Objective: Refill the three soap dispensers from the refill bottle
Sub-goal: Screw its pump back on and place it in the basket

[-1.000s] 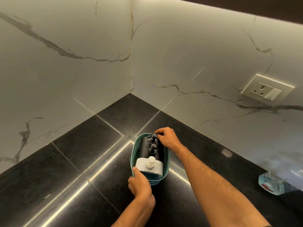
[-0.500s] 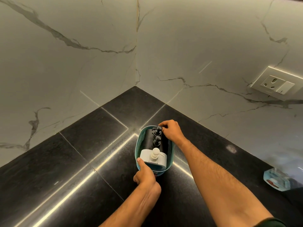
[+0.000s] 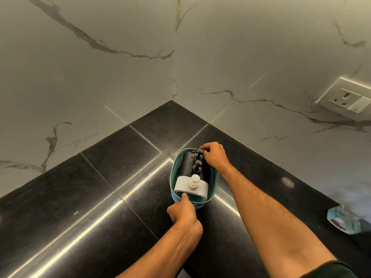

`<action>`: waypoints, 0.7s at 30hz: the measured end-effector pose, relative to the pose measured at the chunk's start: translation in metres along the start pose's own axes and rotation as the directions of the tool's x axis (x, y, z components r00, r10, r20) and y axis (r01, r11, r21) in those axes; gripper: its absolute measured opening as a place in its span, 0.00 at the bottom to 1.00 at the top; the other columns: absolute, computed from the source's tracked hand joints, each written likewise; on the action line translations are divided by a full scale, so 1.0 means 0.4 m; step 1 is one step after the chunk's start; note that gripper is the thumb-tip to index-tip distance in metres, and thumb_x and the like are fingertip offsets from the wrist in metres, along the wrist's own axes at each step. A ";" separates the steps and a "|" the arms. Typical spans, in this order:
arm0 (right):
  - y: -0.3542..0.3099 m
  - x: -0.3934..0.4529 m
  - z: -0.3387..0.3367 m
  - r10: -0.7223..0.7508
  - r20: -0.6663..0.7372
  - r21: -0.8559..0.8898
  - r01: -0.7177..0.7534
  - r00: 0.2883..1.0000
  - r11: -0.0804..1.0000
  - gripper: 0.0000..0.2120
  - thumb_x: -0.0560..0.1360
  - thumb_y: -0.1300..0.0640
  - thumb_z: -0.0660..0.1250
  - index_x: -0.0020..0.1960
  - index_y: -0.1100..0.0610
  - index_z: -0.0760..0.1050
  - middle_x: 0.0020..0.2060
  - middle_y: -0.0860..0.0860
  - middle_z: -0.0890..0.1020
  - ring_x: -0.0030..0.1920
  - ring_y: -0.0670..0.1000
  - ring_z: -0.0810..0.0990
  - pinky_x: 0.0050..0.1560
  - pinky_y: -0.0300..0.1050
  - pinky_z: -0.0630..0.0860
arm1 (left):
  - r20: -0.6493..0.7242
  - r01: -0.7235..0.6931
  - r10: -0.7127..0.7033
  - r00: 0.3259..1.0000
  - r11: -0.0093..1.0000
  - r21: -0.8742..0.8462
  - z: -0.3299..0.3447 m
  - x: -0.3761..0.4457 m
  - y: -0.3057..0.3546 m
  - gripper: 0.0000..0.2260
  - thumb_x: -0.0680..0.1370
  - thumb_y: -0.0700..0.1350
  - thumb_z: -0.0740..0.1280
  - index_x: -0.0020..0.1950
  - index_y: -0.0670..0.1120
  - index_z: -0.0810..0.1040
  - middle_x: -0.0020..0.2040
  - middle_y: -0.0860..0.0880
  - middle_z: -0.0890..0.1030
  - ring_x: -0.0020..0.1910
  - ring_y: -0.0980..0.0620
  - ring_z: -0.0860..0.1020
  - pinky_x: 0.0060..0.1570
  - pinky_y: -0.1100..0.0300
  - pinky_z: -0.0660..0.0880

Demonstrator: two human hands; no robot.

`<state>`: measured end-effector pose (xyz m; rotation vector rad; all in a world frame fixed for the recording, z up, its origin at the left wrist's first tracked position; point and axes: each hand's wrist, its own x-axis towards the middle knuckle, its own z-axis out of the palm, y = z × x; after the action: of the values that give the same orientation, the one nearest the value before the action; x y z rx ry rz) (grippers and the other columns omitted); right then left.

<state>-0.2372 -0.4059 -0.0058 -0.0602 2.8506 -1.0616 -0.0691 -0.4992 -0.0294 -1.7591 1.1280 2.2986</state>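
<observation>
Dispensers (image 3: 195, 169) stood in a teal basket (image 3: 174, 173) on the surface (image 3: 124, 161). Left hand (image 3: 183, 212) gripped its near rim, right hand (image 3: 214, 156) pinched the far pump; lifting straight up seemed wisest.

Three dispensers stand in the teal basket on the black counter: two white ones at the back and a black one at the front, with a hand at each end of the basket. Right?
Not quite: the colours are swapped. The head view shows two black dispensers at the back and one white dispenser at the front. The rest holds: teal basket, black counter, left hand at the near end, right hand at the far end.
</observation>
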 end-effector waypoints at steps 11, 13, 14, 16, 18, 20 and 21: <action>0.081 -0.002 -0.053 0.178 -0.130 0.052 -0.173 0.975 0.984 0.07 0.75 0.60 0.70 0.45 0.53 0.87 0.43 0.50 0.86 0.50 0.52 0.83 0.52 0.47 0.79 | 0.051 -0.098 0.093 0.994 0.989 0.113 0.031 0.017 0.043 0.08 0.80 0.38 0.69 0.41 0.39 0.79 0.39 0.43 0.79 0.37 0.49 0.77 0.36 0.59 0.73; 0.103 -0.009 -0.073 0.203 -0.160 0.062 -0.196 0.966 0.979 0.05 0.76 0.59 0.71 0.47 0.54 0.87 0.45 0.51 0.86 0.51 0.51 0.82 0.56 0.48 0.79 | 0.058 -0.131 0.124 0.991 0.982 0.138 0.049 0.026 0.049 0.09 0.80 0.37 0.69 0.40 0.39 0.79 0.36 0.45 0.77 0.33 0.51 0.74 0.32 0.60 0.71; 0.115 -0.013 -0.084 0.214 -0.175 0.066 -0.206 0.961 0.976 0.05 0.76 0.59 0.72 0.48 0.55 0.86 0.46 0.52 0.86 0.52 0.51 0.82 0.57 0.48 0.78 | 0.056 -0.146 0.140 0.989 0.978 0.147 0.060 0.029 0.053 0.06 0.80 0.37 0.70 0.43 0.38 0.79 0.37 0.45 0.77 0.33 0.51 0.74 0.32 0.59 0.71; 0.145 -0.020 -0.107 0.244 -0.203 0.083 -0.231 0.948 0.969 0.04 0.76 0.59 0.72 0.48 0.56 0.86 0.47 0.53 0.86 0.52 0.52 0.82 0.57 0.48 0.78 | 0.072 -0.178 0.168 0.983 0.970 0.165 0.088 0.028 0.062 0.03 0.80 0.36 0.71 0.51 0.37 0.80 0.42 0.44 0.79 0.37 0.51 0.75 0.36 0.57 0.73; 0.177 -0.029 -0.127 0.287 -0.232 0.101 -0.270 0.930 0.958 0.04 0.76 0.59 0.72 0.47 0.55 0.86 0.47 0.53 0.87 0.52 0.53 0.83 0.57 0.49 0.78 | 0.092 -0.209 0.195 0.976 0.962 0.175 0.118 0.036 0.069 0.04 0.79 0.36 0.71 0.53 0.39 0.79 0.48 0.42 0.81 0.44 0.47 0.79 0.45 0.54 0.78; 0.210 -0.042 -0.152 0.337 -0.262 0.117 -0.317 0.904 0.941 0.04 0.76 0.59 0.72 0.46 0.55 0.87 0.46 0.53 0.87 0.51 0.53 0.83 0.57 0.49 0.79 | 0.125 -0.227 0.206 0.970 0.955 0.189 0.156 0.053 0.069 0.04 0.78 0.35 0.72 0.52 0.41 0.80 0.51 0.41 0.83 0.48 0.44 0.82 0.51 0.50 0.81; 0.227 -0.051 -0.167 0.358 -0.274 0.127 -0.335 0.893 0.934 0.04 0.76 0.59 0.72 0.46 0.55 0.87 0.45 0.53 0.87 0.51 0.53 0.83 0.56 0.49 0.79 | 0.142 -0.234 0.209 0.968 0.952 0.196 0.178 0.060 0.069 0.04 0.77 0.35 0.72 0.50 0.42 0.80 0.51 0.41 0.83 0.48 0.43 0.82 0.51 0.49 0.82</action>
<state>-0.2244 -0.2923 -0.0135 0.6426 2.9004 -1.1793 -0.1485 -0.4891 -0.0288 -1.4655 1.5521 2.2607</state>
